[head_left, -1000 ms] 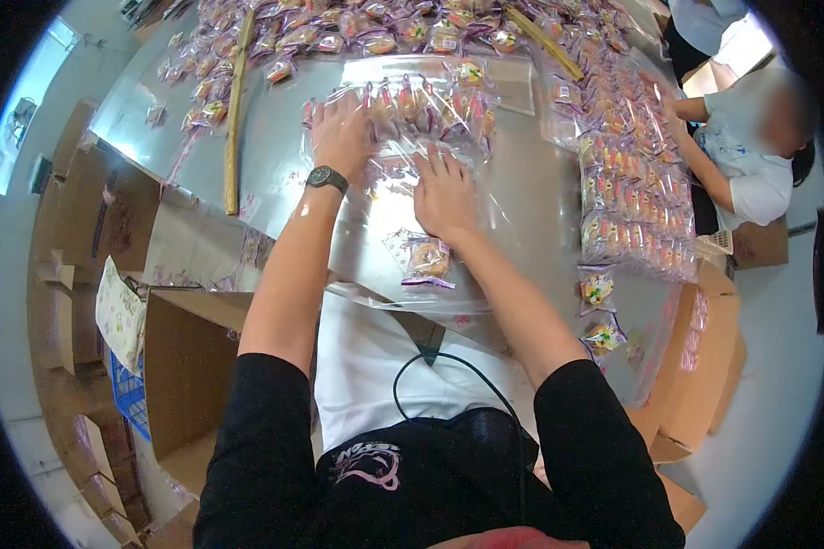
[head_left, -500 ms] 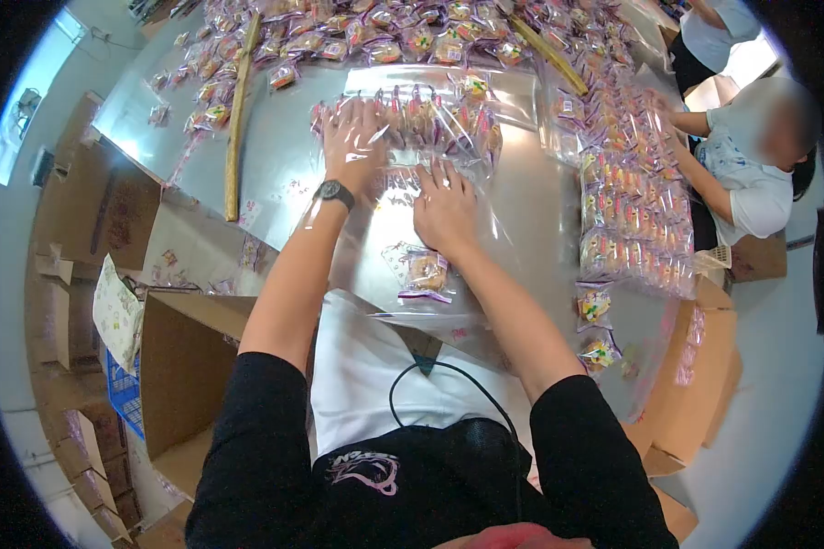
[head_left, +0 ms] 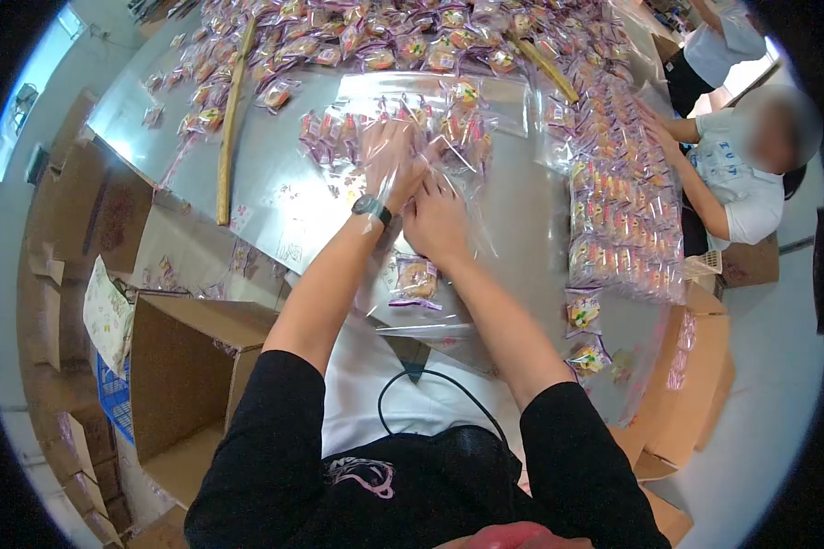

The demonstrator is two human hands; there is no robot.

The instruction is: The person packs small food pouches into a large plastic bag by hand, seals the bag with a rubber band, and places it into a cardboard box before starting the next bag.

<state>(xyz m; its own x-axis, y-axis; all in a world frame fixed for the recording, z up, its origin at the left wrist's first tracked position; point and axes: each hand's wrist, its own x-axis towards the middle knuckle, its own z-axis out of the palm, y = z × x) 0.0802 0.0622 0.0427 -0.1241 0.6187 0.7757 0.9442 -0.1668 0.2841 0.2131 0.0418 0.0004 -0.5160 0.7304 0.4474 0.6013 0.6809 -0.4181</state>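
Observation:
My left hand (head_left: 391, 163), with a black watch on the wrist, lies under a clear plastic bag (head_left: 481, 215), its fingers stretched out over the near side of a row of small wrapped pastries (head_left: 334, 128). Close beside it, my right hand (head_left: 438, 220) rests on the film with its fingers a little apart. The fingertips of my right hand almost meet my left wrist; glare hides whether they touch. Nearer my body, a single wrapped pastry (head_left: 417, 279) with purple wrapper edges lies on the metal table under the film.
Loose wrapped pastries (head_left: 375, 55) are heaped at the back between two wooden strips (head_left: 233, 137) (head_left: 547, 71). Packed rows (head_left: 623, 215) lie at right, where a co-worker (head_left: 751, 183) reaches in. Cardboard boxes (head_left: 188, 366) (head_left: 696, 384) stand by both near table sides.
My left hand has moved right along the row, toward my right hand, and more pastries show at the row's left end. My right hand has stayed nearly in place. The view has shifted slightly.

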